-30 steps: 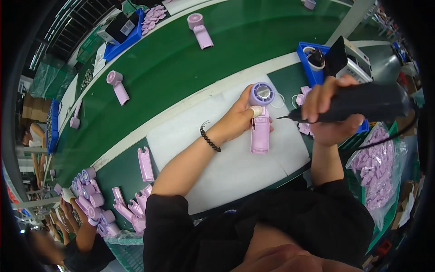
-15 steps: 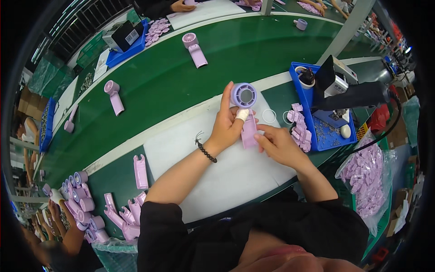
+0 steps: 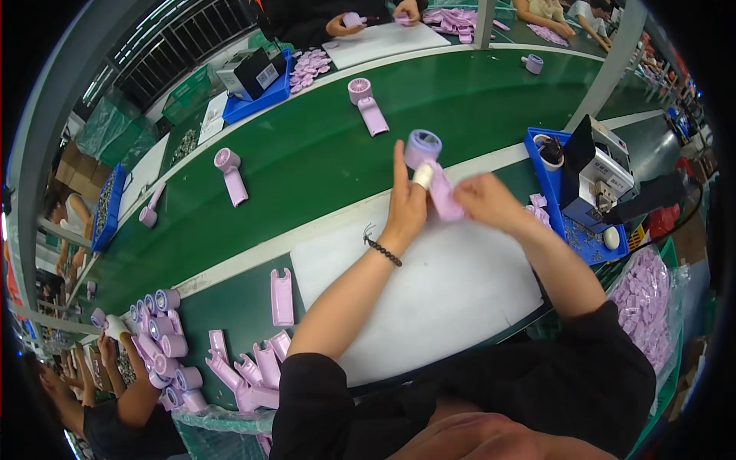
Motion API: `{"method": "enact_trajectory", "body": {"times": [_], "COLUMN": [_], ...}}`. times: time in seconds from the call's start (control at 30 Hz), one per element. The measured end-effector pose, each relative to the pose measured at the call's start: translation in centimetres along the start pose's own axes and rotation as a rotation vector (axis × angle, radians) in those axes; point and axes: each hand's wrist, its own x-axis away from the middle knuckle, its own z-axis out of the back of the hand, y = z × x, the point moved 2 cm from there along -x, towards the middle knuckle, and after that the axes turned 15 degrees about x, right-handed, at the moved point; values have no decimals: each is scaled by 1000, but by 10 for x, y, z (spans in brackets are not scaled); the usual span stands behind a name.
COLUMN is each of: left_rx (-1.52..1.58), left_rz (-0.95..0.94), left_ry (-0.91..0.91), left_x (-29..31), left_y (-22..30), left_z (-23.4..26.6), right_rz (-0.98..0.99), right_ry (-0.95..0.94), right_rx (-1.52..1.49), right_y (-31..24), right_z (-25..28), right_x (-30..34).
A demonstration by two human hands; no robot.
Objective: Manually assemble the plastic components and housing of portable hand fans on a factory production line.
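Observation:
A handheld fan with a lavender round head and a pink handle (image 3: 445, 198) is held above the far edge of the white work mat (image 3: 437, 291). My left hand (image 3: 406, 205) is closed around the neck of the fan, its index finger stretched upward and its thumb wrapped in white. Curled fingers of my right hand (image 3: 491, 201) press against the right side of the handle; their tips are partly hidden and a little blurred. To the left of the mat, a loose pink handle shell (image 3: 281, 297) lies on the green table.
Several pink shells (image 3: 264, 364) and fan heads (image 3: 172, 345) pile up at left. Finished-looking fans (image 3: 231, 178) lie on the green belt (image 3: 307, 169). At right stand a blue tray (image 3: 579, 249) of screws, a boxy device (image 3: 602, 180) and a bag of pink parts (image 3: 644, 295).
My view has shifted, so the surroundings sit further right and lower. The fan has been raised and tilted, and my right hand has curled more tightly beside the handle.

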Motion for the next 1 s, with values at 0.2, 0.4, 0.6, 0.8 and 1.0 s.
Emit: {"method": "enact_trajectory", "body": {"times": [0.2, 0.4, 0.6, 0.8, 1.0], "left_rx": [-212, -490, -262, -343, -804], "left_rz": [85, -103, 64, 118, 4], "left_ry": [-37, -216, -47, -7, -222], "left_x": [-8, -1, -7, -8, -22], "left_y": [-5, -7, -2, 3, 8], "left_z": [-2, 3, 3, 3, 8], "right_rz": [-36, -75, -104, 105, 504], "right_ry": [252, 361, 494, 441, 306], "right_rx": [660, 678, 666, 58, -782], "right_y": [37, -12, -37, -124, -150], "right_z": [31, 42, 73, 23, -36], "right_x": [-124, -195, -263, -240, -131]}}
